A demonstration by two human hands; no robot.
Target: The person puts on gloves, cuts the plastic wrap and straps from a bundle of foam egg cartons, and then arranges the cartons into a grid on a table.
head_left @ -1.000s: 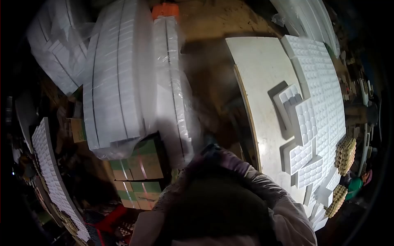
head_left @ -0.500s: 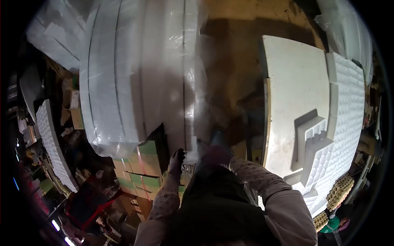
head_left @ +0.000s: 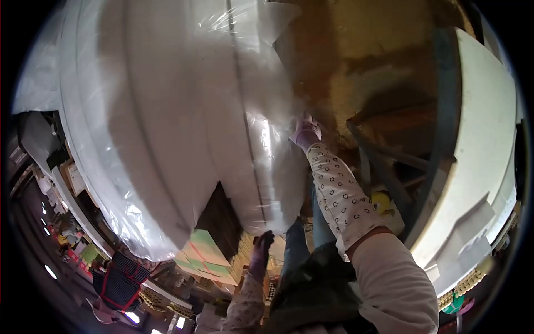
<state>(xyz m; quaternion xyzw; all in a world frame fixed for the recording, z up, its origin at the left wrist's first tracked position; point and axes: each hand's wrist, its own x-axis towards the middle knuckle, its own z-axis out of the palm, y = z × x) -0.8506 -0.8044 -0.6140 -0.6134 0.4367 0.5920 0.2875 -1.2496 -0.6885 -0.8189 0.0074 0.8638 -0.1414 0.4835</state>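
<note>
A large white bundle (head_left: 167, 100), wrapped in clear plastic, fills the left and middle of the head view. It has long parallel seams. My right hand (head_left: 306, 131), in a pale purple glove, is closed at the bundle's right side, with its fingers partly hidden against the plastic. My left hand (head_left: 262, 251), gloved with dark fingertips, is low down at the bundle's near end. Its fingers stretch up to the lower corner and look to be touching it. Patterned sleeves cover both forearms.
Green-and-tan cardboard boxes (head_left: 207, 257) stand under the bundle's near end. Right of me are a dark metal frame (head_left: 446, 94) and a white board (head_left: 485, 139). A striped bag with red trim (head_left: 119, 283) is at lower left. Part of a person in green (head_left: 453, 304) shows at lower right.
My right hand has moved up and forward to the bundle's side. My left hand stays by its near end. The view has shifted, with the bundle now looking larger and the white board farther right.
</note>
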